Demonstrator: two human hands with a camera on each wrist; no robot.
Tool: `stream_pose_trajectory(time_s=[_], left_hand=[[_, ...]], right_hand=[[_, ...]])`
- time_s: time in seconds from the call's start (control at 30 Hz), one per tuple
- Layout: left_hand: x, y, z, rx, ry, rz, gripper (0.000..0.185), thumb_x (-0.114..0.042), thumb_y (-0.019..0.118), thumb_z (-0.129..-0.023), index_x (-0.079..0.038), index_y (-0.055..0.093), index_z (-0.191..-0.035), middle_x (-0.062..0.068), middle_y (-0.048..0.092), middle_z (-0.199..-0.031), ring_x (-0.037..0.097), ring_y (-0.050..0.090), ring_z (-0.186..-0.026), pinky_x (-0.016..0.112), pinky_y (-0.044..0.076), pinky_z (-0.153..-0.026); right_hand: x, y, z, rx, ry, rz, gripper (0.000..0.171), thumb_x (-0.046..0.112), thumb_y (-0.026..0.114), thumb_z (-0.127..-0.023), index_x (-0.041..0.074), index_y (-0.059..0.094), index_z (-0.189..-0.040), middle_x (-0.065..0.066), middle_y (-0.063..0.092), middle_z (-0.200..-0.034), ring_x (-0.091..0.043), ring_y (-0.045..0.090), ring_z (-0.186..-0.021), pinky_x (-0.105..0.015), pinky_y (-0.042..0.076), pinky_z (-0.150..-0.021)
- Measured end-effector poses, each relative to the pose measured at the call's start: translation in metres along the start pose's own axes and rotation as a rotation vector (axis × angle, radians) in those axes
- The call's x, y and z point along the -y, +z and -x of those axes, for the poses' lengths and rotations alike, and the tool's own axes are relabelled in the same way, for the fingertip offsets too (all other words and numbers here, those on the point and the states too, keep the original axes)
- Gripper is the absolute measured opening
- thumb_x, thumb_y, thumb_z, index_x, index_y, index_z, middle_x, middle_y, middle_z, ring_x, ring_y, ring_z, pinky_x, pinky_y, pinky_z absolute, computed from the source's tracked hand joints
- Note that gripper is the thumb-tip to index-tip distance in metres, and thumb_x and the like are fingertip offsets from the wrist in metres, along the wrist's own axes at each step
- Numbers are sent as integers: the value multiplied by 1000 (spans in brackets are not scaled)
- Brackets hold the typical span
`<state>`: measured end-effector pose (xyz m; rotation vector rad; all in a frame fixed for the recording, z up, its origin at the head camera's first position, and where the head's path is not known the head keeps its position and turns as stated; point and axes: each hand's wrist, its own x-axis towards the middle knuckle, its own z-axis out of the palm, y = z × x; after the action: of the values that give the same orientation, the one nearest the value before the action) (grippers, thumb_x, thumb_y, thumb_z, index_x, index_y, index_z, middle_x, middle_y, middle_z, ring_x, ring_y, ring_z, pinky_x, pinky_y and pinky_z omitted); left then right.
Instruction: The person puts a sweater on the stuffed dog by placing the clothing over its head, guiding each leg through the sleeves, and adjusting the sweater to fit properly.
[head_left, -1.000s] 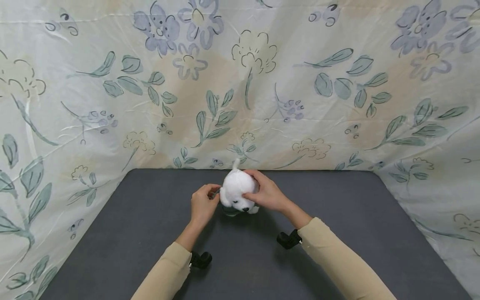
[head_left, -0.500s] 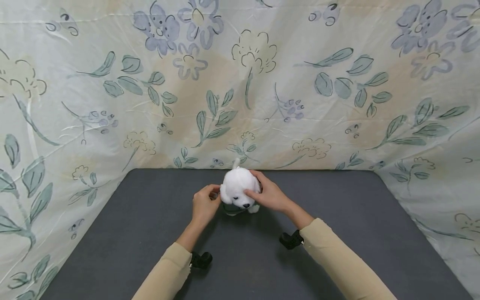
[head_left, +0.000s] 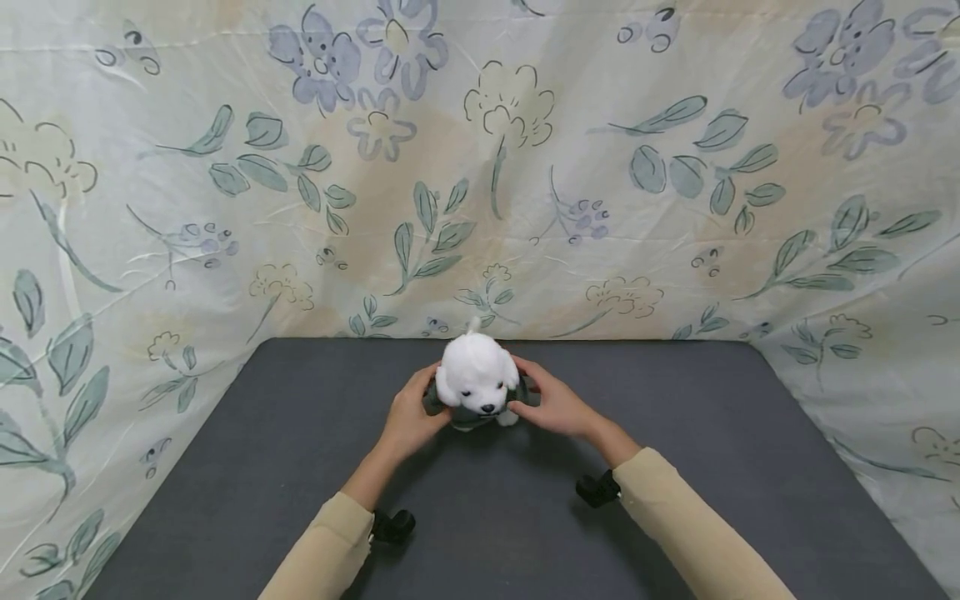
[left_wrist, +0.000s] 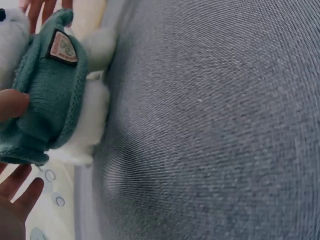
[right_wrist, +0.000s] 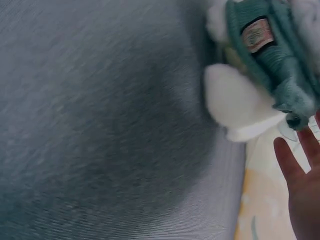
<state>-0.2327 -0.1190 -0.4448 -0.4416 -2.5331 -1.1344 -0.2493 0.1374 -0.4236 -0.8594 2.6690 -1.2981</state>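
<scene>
A white plush dog with black eyes and nose sits on the table's far part, facing me. It wears a green knitted sweater with a small label on the front; both sleeves show at its sides. My left hand holds the dog's left-of-view side, thumb on the sweater front and fingers behind the sleeve. On the other side my right hand holds the sweater's other sleeve, thumb in front; part of this hand lies outside the right wrist view.
The dark grey table carries the dog near its back edge. Behind and beside it hangs a floral cloth. Black wrist devices sit below both beige sleeves.
Both hands have shifted to the dog's sides; the right came down from its head. The dog's head has turned more upright to the front, and both green sleeves now show.
</scene>
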Motion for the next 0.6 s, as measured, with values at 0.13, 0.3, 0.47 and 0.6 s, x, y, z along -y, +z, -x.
stream_pose_trajectory(time_s=[0.13, 0.3, 0.47, 0.6], left_hand=[[0, 5, 0, 38, -18, -17, 68, -15, 77, -73, -12, 46, -134, 10, 49, -133, 28, 47, -122, 48, 40, -96], [-5, 11, -1, -4, -36, -38, 65, -16, 77, -72, -9, 49, -130, 12, 52, -129, 30, 50, -118, 48, 42, -93], [-9, 17, -2, -120, -42, -62, 55, -15, 78, -68, -6, 57, -118, 11, 61, -116, 31, 58, -105, 47, 46, -86], [-13, 17, -3, -193, -28, -59, 50, -12, 80, -64, -5, 62, -110, 11, 64, -109, 32, 62, -98, 48, 48, -81]], right_hand=[[-7, 5, 0, -11, -27, 62, 73, 21, 63, -88, 18, 20, -147, -8, 29, -147, -26, 33, -133, -48, 41, -95], [-8, 15, -5, -91, -72, 106, 70, 12, 65, -85, 10, 27, -145, -12, 35, -144, -28, 36, -131, -46, 37, -100], [-4, 28, -8, -202, -60, 137, 63, 10, 66, -83, 7, 38, -139, -14, 44, -137, -28, 43, -125, -45, 37, -100], [0, 34, -8, -291, -62, 170, 57, 8, 67, -82, 7, 44, -134, -12, 51, -131, -27, 48, -120, -45, 40, -97]])
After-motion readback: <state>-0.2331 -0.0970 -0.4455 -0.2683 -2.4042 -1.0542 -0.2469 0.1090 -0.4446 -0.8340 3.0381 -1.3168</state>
